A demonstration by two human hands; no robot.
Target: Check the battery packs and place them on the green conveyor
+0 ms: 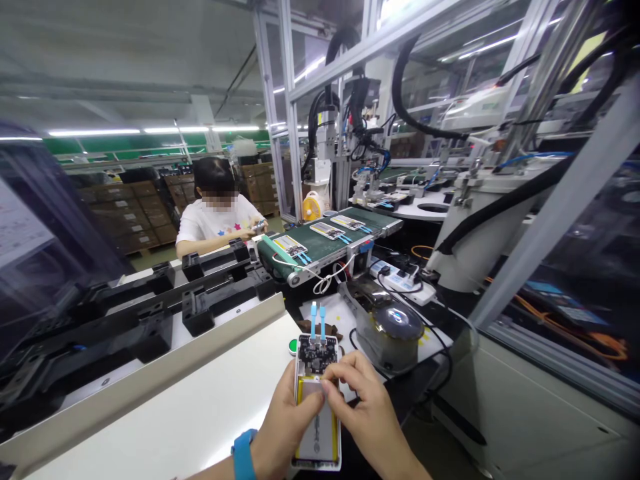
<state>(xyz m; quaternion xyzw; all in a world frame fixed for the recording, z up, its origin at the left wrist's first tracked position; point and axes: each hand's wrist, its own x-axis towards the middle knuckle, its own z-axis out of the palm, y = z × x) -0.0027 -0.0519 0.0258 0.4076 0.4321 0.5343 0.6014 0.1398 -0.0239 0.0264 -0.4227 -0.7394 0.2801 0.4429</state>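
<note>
An opened white device (338,427) lies upright in my hands, with a circuit board (315,355) at its top and a silver battery with yellow edges (320,433) below. Two light blue connectors (318,320) stick out of its top end. My left hand (285,417) wraps round the device's left side, thumb on the battery. On the right, my right hand (363,407) has thumb and forefinger pinched together at the lower edge of the board; anything between those fingertips is too small to name. A blue band is on my left wrist.
A green conveyor (305,233) carries several similar devices ahead. Black fixtures (200,310) line the left, past a white worktop (200,400). A person in a white shirt (220,223) sits beyond. Metal framing, cables and a power strip (400,280) stand at the right.
</note>
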